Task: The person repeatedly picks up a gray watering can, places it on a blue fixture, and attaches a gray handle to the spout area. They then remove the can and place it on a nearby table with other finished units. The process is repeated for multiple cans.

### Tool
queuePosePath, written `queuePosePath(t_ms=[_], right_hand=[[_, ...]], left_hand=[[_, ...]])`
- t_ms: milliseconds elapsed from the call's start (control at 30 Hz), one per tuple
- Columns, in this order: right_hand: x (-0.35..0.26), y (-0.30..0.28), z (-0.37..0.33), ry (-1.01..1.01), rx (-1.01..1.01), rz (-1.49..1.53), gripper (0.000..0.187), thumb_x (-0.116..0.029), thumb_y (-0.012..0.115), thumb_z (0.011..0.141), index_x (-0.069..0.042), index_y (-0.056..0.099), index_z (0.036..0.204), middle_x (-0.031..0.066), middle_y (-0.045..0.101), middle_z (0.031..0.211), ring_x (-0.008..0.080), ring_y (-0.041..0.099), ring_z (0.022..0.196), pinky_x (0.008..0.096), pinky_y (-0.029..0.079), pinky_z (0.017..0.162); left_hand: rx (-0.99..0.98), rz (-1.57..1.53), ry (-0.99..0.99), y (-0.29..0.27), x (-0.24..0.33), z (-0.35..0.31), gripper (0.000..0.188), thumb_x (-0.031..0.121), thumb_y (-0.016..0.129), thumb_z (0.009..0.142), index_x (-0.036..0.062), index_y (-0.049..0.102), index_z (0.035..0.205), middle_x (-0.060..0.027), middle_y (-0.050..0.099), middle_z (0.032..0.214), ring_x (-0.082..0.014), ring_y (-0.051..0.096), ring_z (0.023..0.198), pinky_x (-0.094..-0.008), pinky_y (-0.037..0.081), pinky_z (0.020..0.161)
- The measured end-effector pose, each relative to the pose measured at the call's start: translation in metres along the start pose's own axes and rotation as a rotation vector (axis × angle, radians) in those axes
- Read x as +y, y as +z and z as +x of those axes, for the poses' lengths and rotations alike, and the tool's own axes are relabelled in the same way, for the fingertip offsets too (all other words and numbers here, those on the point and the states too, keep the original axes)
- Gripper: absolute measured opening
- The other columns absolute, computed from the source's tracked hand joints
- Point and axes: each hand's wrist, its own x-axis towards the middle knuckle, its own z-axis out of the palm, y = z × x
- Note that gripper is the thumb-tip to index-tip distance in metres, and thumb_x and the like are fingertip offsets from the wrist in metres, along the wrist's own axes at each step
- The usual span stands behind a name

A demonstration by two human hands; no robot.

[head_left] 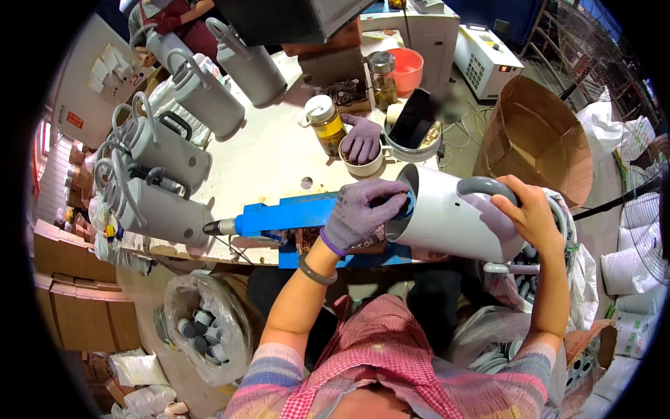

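Note:
A light grey hollow canister [447, 223] lies on its side at the table's front edge, its open mouth facing left around the end of a blue bench fixture [293, 215]. My right hand [530, 213], bare, grips the dark grey curved handle [485, 186] lying against the canister's side. At the open mouth is my left hand [363, 213], in a purple-grey knit glove. Its thumb and fingers are pinched together; whatever they hold is too small to make out. A power-tool-like black and silver tip [220, 228] sticks out at the fixture's left end.
Several finished-looking grey canisters with hoses [164, 150] stand along the table's left side. Behind the fixture are a cup with a spare glove [363, 143], a jar [324, 126], a phone [413, 119] and a red bowl [406, 68]. A cardboard box [537, 140] stands right; a bag of parts [206, 328] lower left.

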Motion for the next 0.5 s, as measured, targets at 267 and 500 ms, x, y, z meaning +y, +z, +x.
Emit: queuePosePath(t_ms=[267,500], right_hand=[[-0.007,-0.003,-0.009,0.058,-0.037,-0.004,0.031,-0.028,0.066,0.094,0.000,0.064,0.108,0.0167,0.064,0.078,0.0268,0.061,0.070,0.0334,0.047,0.067],[-0.016,0.003,-0.020,0.028,-0.020,-0.072,0.030,-0.027,0.067,0.094,0.000,0.064,0.107,0.0146,0.061,0.074,0.0235,0.057,0.065,0.0325,0.045,0.064]], left_hand=[[0.260,0.526,0.253,-0.056,-0.024,-0.061,0.053,0.023,0.083,0.076,0.0119,0.066,0.125,-0.0130,0.061,0.127,-0.0309,0.059,0.113,-0.0413,0.049,0.095],[0.411,0.961,0.532,-0.043,-0.052,-0.090,0.036,0.015,0.081,0.074,0.0154,0.069,0.109,-0.0072,0.063,0.113,-0.0299,0.058,0.106,-0.0461,0.048,0.089]])
